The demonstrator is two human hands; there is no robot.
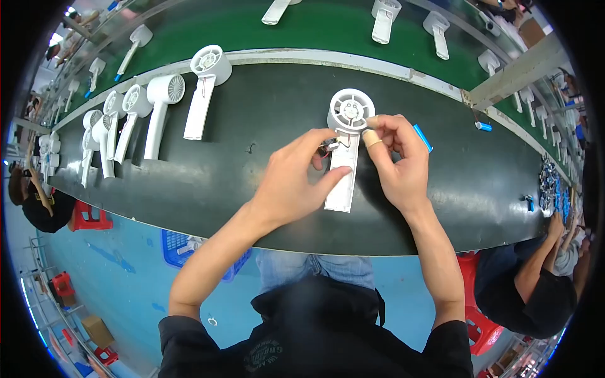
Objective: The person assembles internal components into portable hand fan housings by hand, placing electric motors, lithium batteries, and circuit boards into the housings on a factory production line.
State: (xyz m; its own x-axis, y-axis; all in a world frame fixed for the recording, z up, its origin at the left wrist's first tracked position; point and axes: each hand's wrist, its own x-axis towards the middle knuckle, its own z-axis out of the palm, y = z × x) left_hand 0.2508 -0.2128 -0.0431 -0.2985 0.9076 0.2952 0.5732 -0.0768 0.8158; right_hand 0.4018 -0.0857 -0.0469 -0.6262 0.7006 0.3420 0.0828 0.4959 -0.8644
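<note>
A white handheld fan (341,183) lies on the dark table in front of me, its round head away from me and its handle open, with thin wires showing inside. My left hand (301,179) is closed on a small dark electronic part (329,145) beside the top of the handle, with its thumb against the handle. At the base of the fan head, my right hand (401,160) pinches with thumb and index finger; what sits between them is too small to make out. A tan band wraps one of its fingers. Behind that hand shows a blue cylindrical battery (423,138).
Several white fans (166,113) stand in a row at the left. A green conveyor belt (328,34) carries more beyond the table (252,88). Another blue battery (483,126) lies at the right, before a pile of blue parts (554,189). People sit at both sides; a blue basket (170,252) is below.
</note>
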